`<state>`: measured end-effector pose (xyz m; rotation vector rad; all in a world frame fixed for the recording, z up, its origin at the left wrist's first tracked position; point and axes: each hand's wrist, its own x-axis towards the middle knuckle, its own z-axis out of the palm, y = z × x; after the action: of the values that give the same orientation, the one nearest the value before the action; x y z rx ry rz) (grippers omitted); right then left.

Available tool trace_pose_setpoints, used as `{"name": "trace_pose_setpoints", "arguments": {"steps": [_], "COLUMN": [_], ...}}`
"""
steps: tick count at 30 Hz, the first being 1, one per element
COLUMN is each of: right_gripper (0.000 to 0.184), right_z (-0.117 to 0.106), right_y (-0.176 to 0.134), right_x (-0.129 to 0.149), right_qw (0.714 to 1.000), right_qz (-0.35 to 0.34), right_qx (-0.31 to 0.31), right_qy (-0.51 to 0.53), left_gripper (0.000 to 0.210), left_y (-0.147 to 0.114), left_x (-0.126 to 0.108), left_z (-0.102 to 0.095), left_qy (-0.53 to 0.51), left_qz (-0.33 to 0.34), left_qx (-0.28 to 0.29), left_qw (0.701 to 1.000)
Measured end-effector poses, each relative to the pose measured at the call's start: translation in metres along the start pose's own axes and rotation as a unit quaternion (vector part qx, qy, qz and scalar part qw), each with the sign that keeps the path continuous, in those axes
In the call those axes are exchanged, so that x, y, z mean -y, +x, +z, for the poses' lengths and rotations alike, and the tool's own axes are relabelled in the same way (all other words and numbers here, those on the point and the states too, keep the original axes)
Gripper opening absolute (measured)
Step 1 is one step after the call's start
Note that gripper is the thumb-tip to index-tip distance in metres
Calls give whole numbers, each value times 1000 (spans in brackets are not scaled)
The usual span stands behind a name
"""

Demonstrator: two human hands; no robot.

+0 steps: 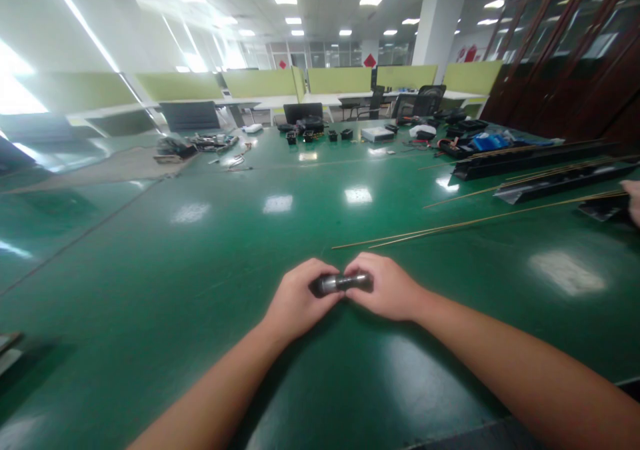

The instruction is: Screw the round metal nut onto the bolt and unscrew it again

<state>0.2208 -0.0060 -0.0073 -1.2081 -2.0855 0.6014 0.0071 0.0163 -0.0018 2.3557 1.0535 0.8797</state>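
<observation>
A short metal cylinder [330, 284], shiny with dark parts, lies sideways between my two hands, above the green table. My left hand [303, 297] is closed round its left end, thumb and fingers curled. Round the other end my right hand [387, 287] is closed in the same way. The fingertips of both hands nearly meet at the middle. Whether the cylinder is one piece or two joined parts I cannot tell, as both ends are partly covered.
Thin brass-coloured rods [430, 231] lie on the green tabletop [225, 257] beyond my right hand. Black channel-shaped pieces [530, 159] rest at the right, where another person's hand [634, 200] reaches in. Small black parts [333, 135] and a white box [377, 134] stand farther back.
</observation>
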Motion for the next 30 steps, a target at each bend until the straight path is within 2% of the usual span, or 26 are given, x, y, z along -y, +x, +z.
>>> {"name": "trace_pose_setpoints", "arguments": {"steps": [13, 21, 30], "right_gripper": [18, 17, 14], "right_z": [3, 4, 4], "right_y": [-1, 0, 0], "right_x": [-3, -3, -2], "right_qw": [1000, 1000, 999], "right_qz": [-27, -24, -36], "right_qx": [-10, -10, -2], "right_qy": [7, 3, 7], "left_gripper": [18, 26, 20], "left_y": [0, -1, -1], "left_x": [3, 3, 1], "left_z": [2, 3, 3], "left_qy": [-5, 7, 4], "left_qz": [11, -17, -31], "left_qx": [21, 4, 12], "left_qw": [1000, 1000, 999]}}
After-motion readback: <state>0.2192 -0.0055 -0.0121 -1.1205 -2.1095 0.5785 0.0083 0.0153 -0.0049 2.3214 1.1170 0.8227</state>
